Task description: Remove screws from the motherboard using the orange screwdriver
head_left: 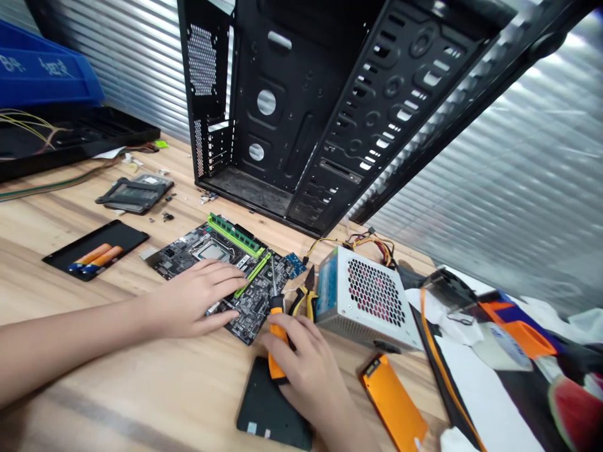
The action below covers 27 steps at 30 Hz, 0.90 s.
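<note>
A black motherboard (188, 252) with green memory sticks (235, 233) lies flat on the wooden table. My left hand (195, 298) rests on the board's near half, fingers stretched out flat. My right hand (304, 364) is closed round an orange-handled screwdriver (277, 314), whose thin shaft points up over the board's right edge. Yellow-handled pliers (305, 295) lie just right of the screwdriver.
An open black computer case (301, 107) stands behind the board. A silver power supply (362, 298) with coloured wires sits to the right. A black drive (271, 408) and an orange one (393, 402) lie near me. A black tray (97, 248), a bracket (136, 191) and blue bins (42, 69) are left.
</note>
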Each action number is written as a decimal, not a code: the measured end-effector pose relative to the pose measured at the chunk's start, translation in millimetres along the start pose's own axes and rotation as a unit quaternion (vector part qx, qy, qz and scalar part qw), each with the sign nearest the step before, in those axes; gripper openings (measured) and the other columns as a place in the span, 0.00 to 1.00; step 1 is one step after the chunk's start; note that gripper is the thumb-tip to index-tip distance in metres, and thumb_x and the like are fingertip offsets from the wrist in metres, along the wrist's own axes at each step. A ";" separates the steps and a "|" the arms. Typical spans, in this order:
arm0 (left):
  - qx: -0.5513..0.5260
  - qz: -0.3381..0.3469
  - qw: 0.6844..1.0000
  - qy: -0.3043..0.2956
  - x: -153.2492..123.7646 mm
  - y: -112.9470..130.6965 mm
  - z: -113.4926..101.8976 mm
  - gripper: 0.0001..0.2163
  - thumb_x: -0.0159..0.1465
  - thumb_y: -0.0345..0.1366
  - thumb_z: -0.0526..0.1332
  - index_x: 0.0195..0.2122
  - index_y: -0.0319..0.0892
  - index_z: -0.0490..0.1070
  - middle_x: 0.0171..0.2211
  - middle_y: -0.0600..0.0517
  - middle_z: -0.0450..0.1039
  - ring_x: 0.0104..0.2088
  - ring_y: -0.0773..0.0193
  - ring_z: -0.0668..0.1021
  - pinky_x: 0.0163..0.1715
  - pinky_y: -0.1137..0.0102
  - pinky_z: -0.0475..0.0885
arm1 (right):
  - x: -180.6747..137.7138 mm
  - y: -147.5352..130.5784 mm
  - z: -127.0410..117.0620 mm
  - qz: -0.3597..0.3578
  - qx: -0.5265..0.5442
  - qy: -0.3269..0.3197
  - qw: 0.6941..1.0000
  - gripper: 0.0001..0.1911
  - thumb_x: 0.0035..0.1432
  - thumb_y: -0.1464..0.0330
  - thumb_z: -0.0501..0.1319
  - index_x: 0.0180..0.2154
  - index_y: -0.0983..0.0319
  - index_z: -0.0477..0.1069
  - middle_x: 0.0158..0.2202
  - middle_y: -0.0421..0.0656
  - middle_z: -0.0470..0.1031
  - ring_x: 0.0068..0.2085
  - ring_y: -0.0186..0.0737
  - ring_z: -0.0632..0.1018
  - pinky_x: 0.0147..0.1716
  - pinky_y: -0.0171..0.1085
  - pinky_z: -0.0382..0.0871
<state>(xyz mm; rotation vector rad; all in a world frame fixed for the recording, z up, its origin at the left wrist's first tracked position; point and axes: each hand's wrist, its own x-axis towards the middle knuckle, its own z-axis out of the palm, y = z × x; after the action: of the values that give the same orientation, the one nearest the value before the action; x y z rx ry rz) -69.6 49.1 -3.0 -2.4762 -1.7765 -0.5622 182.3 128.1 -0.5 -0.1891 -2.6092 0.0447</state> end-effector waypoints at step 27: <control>-0.006 -0.009 0.998 -0.059 4.9 3.4 -5.7 0.21 0.66 0.45 0.56 0.55 0.39 0.67 0.54 0.41 0.73 0.55 0.52 0.74 0.56 0.56 0.68 | -1.6 2.0 -1.6 0.002 0.004 -0.002 1.000 0.15 0.65 0.77 0.49 0.40 0.63 0.74 0.44 0.50 0.76 0.40 0.40 0.77 0.44 0.43 0.72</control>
<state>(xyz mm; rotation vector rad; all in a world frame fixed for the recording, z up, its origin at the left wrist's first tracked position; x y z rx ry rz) -66.6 51.0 4.4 -2.5530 -1.8433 -0.4363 184.7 129.9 0.0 -0.1903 -2.6127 0.0571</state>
